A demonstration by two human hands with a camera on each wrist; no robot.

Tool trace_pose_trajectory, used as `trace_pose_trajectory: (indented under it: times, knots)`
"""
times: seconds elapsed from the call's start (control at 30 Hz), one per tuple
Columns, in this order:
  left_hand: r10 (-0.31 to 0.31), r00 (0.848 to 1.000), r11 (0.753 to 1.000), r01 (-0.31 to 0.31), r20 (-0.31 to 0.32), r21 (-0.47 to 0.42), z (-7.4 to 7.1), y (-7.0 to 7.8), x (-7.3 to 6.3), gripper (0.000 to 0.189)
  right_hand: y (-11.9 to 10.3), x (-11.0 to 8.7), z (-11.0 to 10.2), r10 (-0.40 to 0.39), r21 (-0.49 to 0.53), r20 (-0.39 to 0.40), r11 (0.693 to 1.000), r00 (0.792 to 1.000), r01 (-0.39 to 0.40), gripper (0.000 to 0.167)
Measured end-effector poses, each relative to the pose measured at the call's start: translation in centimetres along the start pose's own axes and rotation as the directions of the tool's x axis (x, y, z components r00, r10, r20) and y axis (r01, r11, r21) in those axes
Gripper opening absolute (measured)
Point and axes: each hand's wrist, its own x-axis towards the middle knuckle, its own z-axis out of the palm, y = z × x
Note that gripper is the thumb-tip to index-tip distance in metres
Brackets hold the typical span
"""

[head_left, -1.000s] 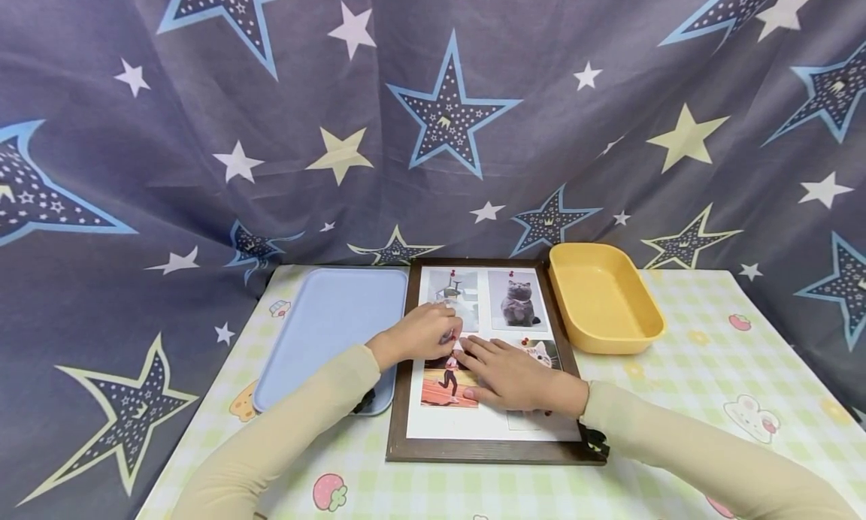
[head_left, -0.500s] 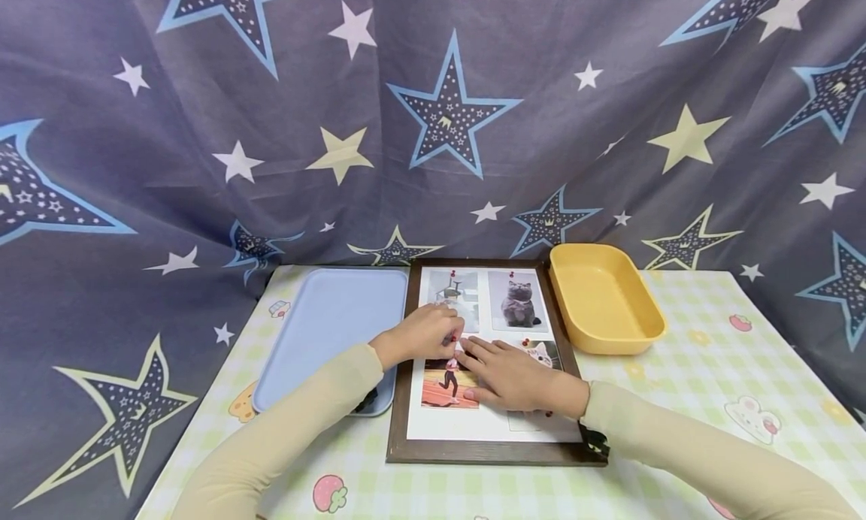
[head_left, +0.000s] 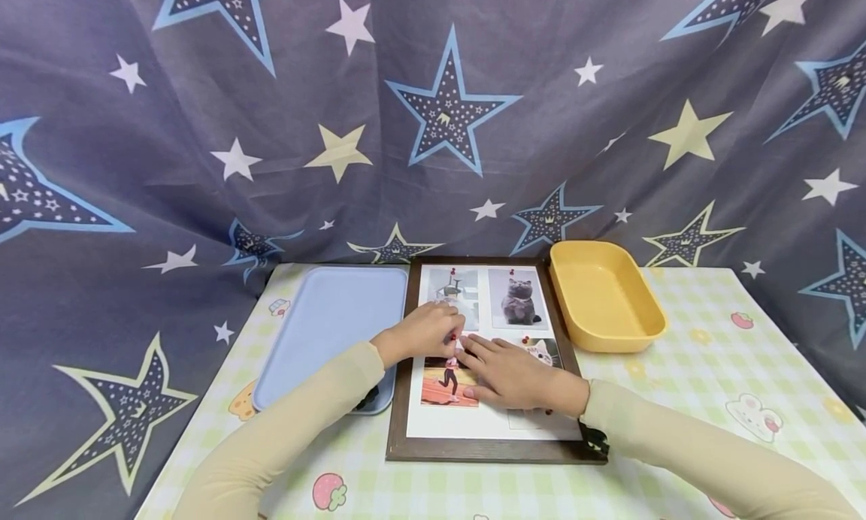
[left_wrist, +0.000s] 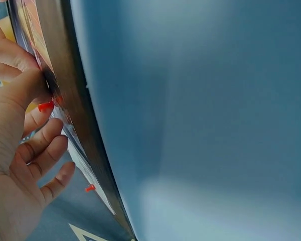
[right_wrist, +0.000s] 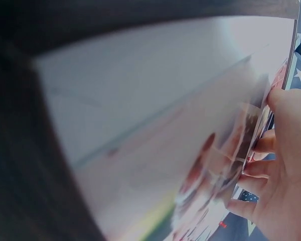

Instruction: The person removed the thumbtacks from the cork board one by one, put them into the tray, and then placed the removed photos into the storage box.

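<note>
My left hand (head_left: 425, 331) pinches a red push pin (left_wrist: 45, 106) between thumb and index finger at the top edge of the runner photo (head_left: 449, 388). The photo lies on the white face of a brown-framed board (head_left: 494, 451). My right hand (head_left: 510, 373) rests on the board with its fingers extended, their tips by the pin and the thumb on the runner photo's right side. It partly covers a white cat photo (head_left: 541, 351) and another picture below it. A grey cat photo (head_left: 519, 302) and a pale picture (head_left: 463, 287) fill the top, each with a red pin.
A light blue tray (head_left: 338, 302) lies left of the board, under my left forearm. To the right stands a yellow bin (head_left: 602, 298), against the board's upper right side. A star-patterned curtain (head_left: 433, 204) hangs behind the table. The checked tablecloth (head_left: 690, 377) lies beneath everything.
The left fingers have shifted slightly, and the pin's red head shows more clearly beside them. My right hand keeps its place on the board.
</note>
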Motion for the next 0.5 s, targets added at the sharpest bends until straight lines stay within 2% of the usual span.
trace_pose_trajectory:
  times: [0.27, 0.5]
  knots:
    - [-0.010, 1.000, 1.000, 0.010, 0.019, -0.008, -0.20, 0.01, 0.14, 0.013, 0.00, -0.01, -0.01, 0.000, -0.005, 0.000, 1.000, 1.000, 0.000, 0.068]
    - [-0.020, 0.999, 1.000, 0.020, 0.036, -0.004, -0.27, 0.12, 0.25, 0.014, 0.02, -0.01, 0.11, -0.020, -0.010, -0.030, 1.000, 0.999, 0.020, 0.067]
